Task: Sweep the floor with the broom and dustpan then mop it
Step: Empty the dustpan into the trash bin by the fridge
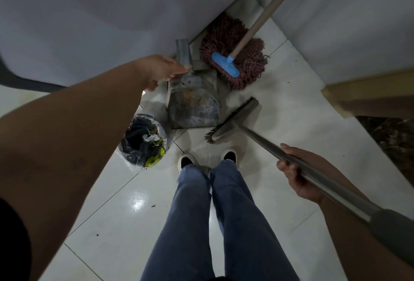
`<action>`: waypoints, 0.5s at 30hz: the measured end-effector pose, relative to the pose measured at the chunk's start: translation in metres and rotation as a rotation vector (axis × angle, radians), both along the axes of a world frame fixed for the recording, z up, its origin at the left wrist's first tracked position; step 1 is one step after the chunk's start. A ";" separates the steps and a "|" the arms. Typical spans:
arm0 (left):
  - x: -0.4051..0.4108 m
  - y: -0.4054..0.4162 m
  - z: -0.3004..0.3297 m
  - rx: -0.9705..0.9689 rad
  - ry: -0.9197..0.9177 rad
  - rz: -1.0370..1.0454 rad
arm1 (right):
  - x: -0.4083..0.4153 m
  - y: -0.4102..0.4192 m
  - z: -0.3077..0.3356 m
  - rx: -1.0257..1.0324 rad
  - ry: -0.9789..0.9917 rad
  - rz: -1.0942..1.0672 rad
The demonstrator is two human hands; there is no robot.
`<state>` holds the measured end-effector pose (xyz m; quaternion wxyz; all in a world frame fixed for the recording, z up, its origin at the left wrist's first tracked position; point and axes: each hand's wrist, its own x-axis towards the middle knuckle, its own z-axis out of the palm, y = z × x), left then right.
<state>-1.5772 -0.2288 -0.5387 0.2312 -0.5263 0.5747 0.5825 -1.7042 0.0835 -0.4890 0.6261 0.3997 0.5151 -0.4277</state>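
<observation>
By wall corner: left hand (164, 70) touching dustpan (192, 103) handle, grip not yet closed; handle points up-away. Right hand (298, 177) grips broom (233, 121) shaft.

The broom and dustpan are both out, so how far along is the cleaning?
Sweeping looks under way or near its end. The right hand grips the broom, whose head sits at the dustpan lip, while the left hand reaches the dustpan handle. Dark specks still dot the floor. The lined bin already holds rubbish. Mopping is left: the mop leans untouched in the corner.
</observation>
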 end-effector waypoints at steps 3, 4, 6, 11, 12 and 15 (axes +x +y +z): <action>-0.002 0.012 0.004 0.090 0.050 0.052 | 0.007 -0.002 0.003 0.036 0.034 -0.061; -0.003 0.016 0.003 0.105 0.059 0.083 | 0.009 -0.001 0.004 0.038 0.041 -0.091; -0.004 0.027 0.000 0.075 0.045 0.095 | 0.012 0.002 0.005 0.023 0.039 -0.157; -0.013 0.046 -0.011 -0.196 0.024 -0.003 | 0.014 0.011 0.000 -0.185 -0.237 -0.245; -0.015 0.044 -0.011 -0.203 0.028 -0.014 | 0.014 0.012 -0.003 -0.203 -0.275 -0.235; -0.016 0.030 -0.012 -0.224 0.014 -0.019 | 0.016 0.005 -0.013 -0.156 -0.236 -0.201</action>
